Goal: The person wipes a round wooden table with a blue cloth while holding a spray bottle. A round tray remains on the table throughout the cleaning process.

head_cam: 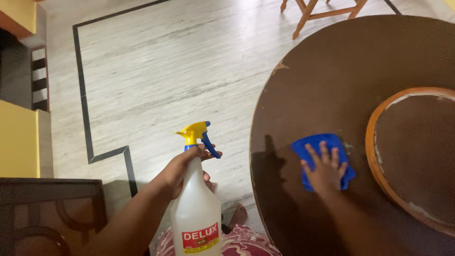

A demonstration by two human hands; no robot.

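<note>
My left hand (182, 168) grips the neck of a clear plastic spray bottle (196, 215) with a yellow and blue trigger head, held upright over the floor, left of the table. A red label sits low on the bottle. My right hand (326, 171) lies flat, fingers spread, on a blue cloth (315, 144) pressed against the round dark brown table (332, 80). The cloth rests near the table's left edge, just beside a raised round orange-rimmed disc (372, 142) at the table's centre.
Pale wood-look floor (166, 66) with a dark inlay line spreads to the left. Wooden chair legs (308, 14) stand at the top. A dark carved piece of furniture (47, 213) sits at lower left, yellow cabinets (19, 137) along the left edge. My foot (238, 215) shows below the table edge.
</note>
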